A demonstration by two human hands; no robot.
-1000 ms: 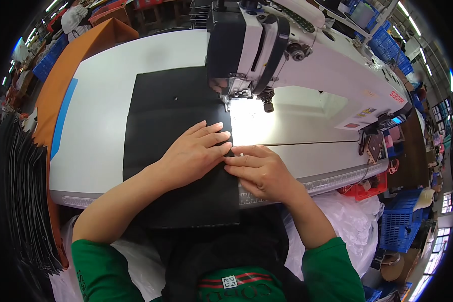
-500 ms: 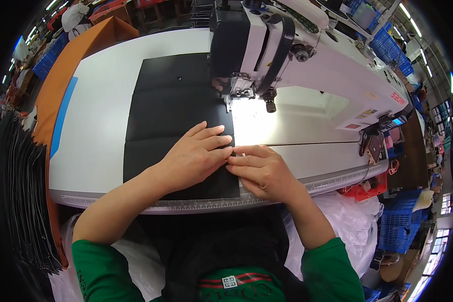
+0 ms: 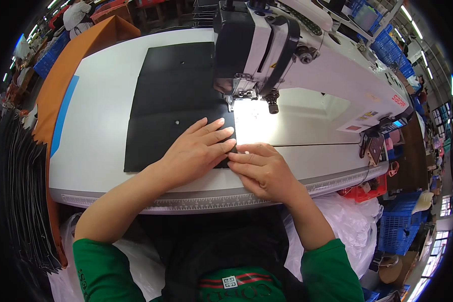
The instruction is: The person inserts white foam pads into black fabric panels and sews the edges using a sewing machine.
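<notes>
A black sheet of leather-like material [image 3: 161, 108] with small holes lies on the white sewing table, its right edge running up to the presser foot [image 3: 230, 103] of the sewing machine [image 3: 327, 70]. My left hand [image 3: 196, 153] rests flat on the sheet near its lower right part, fingers stretched out and slightly spread. At that same edge my right hand [image 3: 267, 171] has its fingers closed, the tips pinching the sheet's border beside my left thumb. A tiny white bit [image 3: 246, 152] shows between the right fingers; what it is I cannot make out.
A ruler strip [image 3: 201, 204] runs along the table's front edge. To the left, an orange cover [image 3: 60, 95] with a blue strip stands beside a stack of black pieces [image 3: 25, 201]. Plastic wrap [image 3: 337, 226] and blue crates [image 3: 400, 221] are at the right. Far back stands a person [image 3: 76, 17].
The black sheet has shifted away from me, its near edge now well behind the ruler. Its folds look flatter, and a second hole shows. Both hands stay nearly in place.
</notes>
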